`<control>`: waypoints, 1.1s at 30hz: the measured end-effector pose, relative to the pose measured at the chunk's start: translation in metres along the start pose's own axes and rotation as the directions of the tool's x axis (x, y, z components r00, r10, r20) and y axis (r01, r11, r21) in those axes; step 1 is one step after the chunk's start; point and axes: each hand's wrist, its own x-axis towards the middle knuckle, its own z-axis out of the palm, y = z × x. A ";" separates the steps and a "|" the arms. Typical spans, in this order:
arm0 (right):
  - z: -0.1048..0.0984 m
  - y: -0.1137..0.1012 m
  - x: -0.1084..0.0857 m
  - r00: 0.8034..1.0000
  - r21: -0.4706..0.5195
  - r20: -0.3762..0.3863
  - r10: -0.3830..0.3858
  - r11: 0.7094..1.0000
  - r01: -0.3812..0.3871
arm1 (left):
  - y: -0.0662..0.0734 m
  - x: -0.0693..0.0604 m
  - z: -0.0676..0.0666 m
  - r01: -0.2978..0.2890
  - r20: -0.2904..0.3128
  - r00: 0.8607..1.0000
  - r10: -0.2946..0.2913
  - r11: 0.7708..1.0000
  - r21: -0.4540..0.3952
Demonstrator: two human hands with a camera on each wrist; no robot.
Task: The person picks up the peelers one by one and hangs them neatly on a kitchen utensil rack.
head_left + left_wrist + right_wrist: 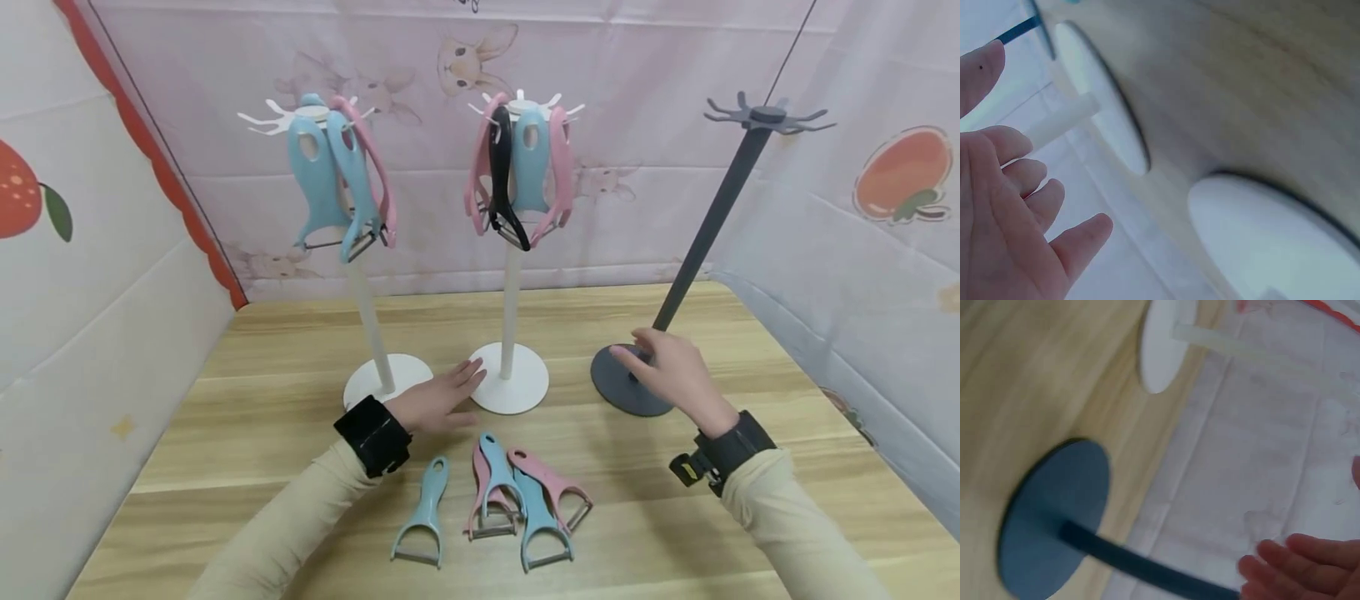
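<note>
My left hand [438, 400], fingers extended and holding nothing, hovers between the white bases of the left stand [367, 308] and the middle stand [512, 292]. In the left wrist view its palm and spread fingers show, apart from both bases. My right hand [678, 375] is over the edge of the dark grey stand's round base [626, 392], thumb apart from the fingers; whether it touches the stand I cannot tell. Nearer to me lie a light blue peeler [425, 504] and a loose pile of pink peelers [547, 475] and blue peelers [536, 508].
Blue peelers [311, 167] and a pink peeler [381, 183] hang on the left stand. On the middle stand hang pink peelers [561, 158], a black peeler [500, 158] and a blue peeler [531, 167]. The dark stand's hooks [768, 117] are bare. Printed cloth [420, 217] backs the table.
</note>
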 end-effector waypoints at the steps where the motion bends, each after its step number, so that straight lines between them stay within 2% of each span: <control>1: 0.001 0.005 -0.002 0.998 -0.020 0.051 0.020 1.000 -0.019 | 0.001 -0.004 -0.002 -0.001 -0.016 1.000 0.001 1.000 0.002; 3: 0.004 0.017 -0.004 0.987 -0.056 0.153 0.054 0.997 -0.046 | 0.003 -0.012 -0.006 0.004 -0.037 0.999 -0.005 1.000 -0.012; 5: 0.009 0.032 -0.005 0.963 -0.114 0.249 0.101 0.991 -0.075 | 0.004 -0.020 -0.008 0.001 -0.058 0.998 -0.003 1.000 -0.032; 7: 0.017 0.048 -0.004 0.940 -0.172 0.314 0.135 0.981 -0.084 | 0.004 -0.029 -0.008 0.005 -0.084 0.996 -0.009 0.999 -0.041; 10: 0.034 0.074 0.000 0.919 -0.261 0.368 0.142 0.964 -0.045 | 0.006 -0.041 -0.008 0.025 -0.139 0.990 -0.033 0.998 -0.055; 12: 0.046 0.090 0.003 0.912 -0.280 0.392 0.122 0.960 -0.008 | 0.009 -0.048 -0.005 0.054 -0.179 0.982 -0.063 0.997 -0.058; 15: 0.063 0.112 0.008 0.894 -0.278 0.435 0.109 0.961 0.018 | 0.018 -0.057 -0.001 0.108 -0.241 0.963 -0.122 0.992 -0.070; 18: 0.075 0.128 0.012 0.883 -0.266 0.453 0.120 0.964 0.006 | 0.032 -0.064 0.003 0.174 -0.282 0.940 -0.193 0.980 -0.093; 21: 0.084 0.138 0.013 0.893 -0.280 0.438 0.104 0.960 0.025 | 0.046 -0.073 0.007 0.243 -0.264 0.928 -0.263 0.964 -0.107; 24: 0.087 0.142 0.012 0.890 -0.274 0.446 0.092 0.961 0.038 | 0.059 -0.081 0.013 0.280 -0.203 0.934 -0.294 0.955 -0.096; 26: 0.088 0.141 0.011 0.876 -0.263 0.471 0.100 0.964 0.032 | 0.065 -0.085 0.017 0.272 -0.171 0.944 -0.283 0.959 -0.082; 29: 0.085 0.135 0.012 0.842 -0.223 0.525 0.122 0.975 -0.001 | 0.072 -0.089 0.021 0.261 -0.120 0.956 -0.268 0.963 -0.071; 33: 0.086 0.134 0.016 0.823 -0.205 0.554 0.129 0.979 -0.015 | 0.074 -0.089 0.026 0.265 -0.076 0.960 -0.268 0.963 -0.044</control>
